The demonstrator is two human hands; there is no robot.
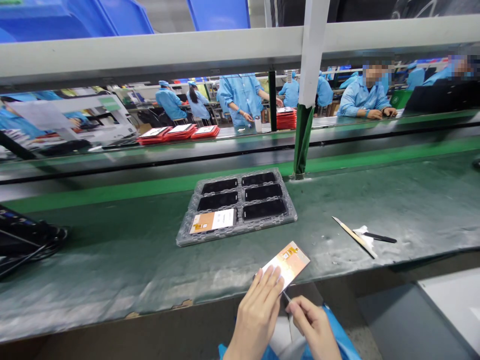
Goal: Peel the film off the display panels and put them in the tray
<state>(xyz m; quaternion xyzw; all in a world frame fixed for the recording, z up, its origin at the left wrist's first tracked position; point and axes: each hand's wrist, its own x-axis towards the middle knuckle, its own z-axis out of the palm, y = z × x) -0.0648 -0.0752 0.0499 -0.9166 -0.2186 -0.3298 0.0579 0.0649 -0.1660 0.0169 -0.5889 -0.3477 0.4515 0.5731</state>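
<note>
My left hand [258, 310] holds a thin rectangular panel [290, 261], orange and white on its upper face, just over the near edge of the green bench [112, 260]. Its fingers lie along the panel's near end. My right hand [313, 322] is pinched on a thin dark tool [286, 296] whose tip touches the panel's near edge. Beyond them a grey moulded tray [236, 227] holds several dark panels and one orange and white panel [213, 220] in its front left pocket.
A flat wooden stick [354, 236], a white scrap and a black-handled tool [379, 238] lie to the right. Black cables [26, 240] sit at the left. A white post [307, 90] rises behind the tray. Red trays and people in blue coats are across the line.
</note>
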